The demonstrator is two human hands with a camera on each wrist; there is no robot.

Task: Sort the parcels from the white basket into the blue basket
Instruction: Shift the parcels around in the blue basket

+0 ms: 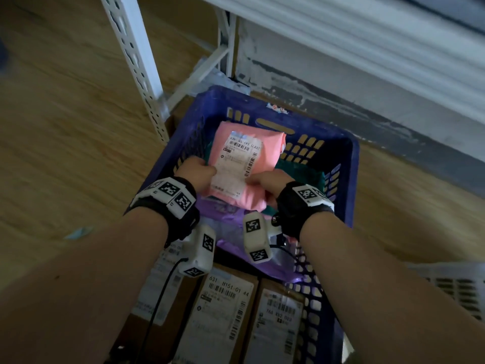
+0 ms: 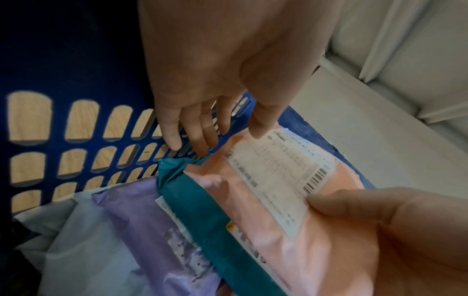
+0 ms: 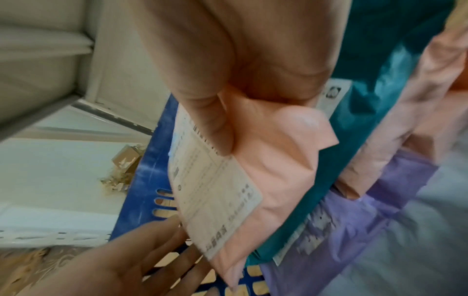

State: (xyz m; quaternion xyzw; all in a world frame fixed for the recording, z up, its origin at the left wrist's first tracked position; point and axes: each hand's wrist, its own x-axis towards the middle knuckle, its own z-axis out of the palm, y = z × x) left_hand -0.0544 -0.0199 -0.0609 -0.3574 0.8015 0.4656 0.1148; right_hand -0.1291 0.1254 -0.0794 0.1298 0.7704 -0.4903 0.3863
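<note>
Wooden flooring [image 1: 65,127] and the white slotted upright of a shelf rack [image 1: 133,61] frame the head view, where the blue basket [image 1: 353,164] sits on the floor, already holding a teal mailer [image 1: 301,172], a purple mailer [image 1: 228,208] and, nearer the person, cardboard boxes [image 1: 225,308]; a corner of the white basket [image 1: 451,282] shows at the right edge. Both hands are over the blue basket with a pink parcel [image 1: 265,151] between them, so the step in hand looks like setting this parcel down on the pile. From the left wrist view, the left hand [image 2: 212,76] has its fingers [image 2: 172,136] spread and fairly straight, reaching down along the basket's slotted wall; its thumb tip lies at the edge of the pink parcel's shipping label [image 2: 283,176], and the fingertips come down at the parcel's far corner above the teal mailer, though whether they grip it I cannot tell. From the right wrist view, the right hand [image 3: 253,60] pinches the pink parcel at the label edge, thumb on top and the other fingers hidden beneath. The parcel is tilted, resting against the teal mailer rather than lying flat. My judgement: the next move calls for lowering it flat onto the pile, letting go with the right hand, then reaching back to the white basket for another.
</note>
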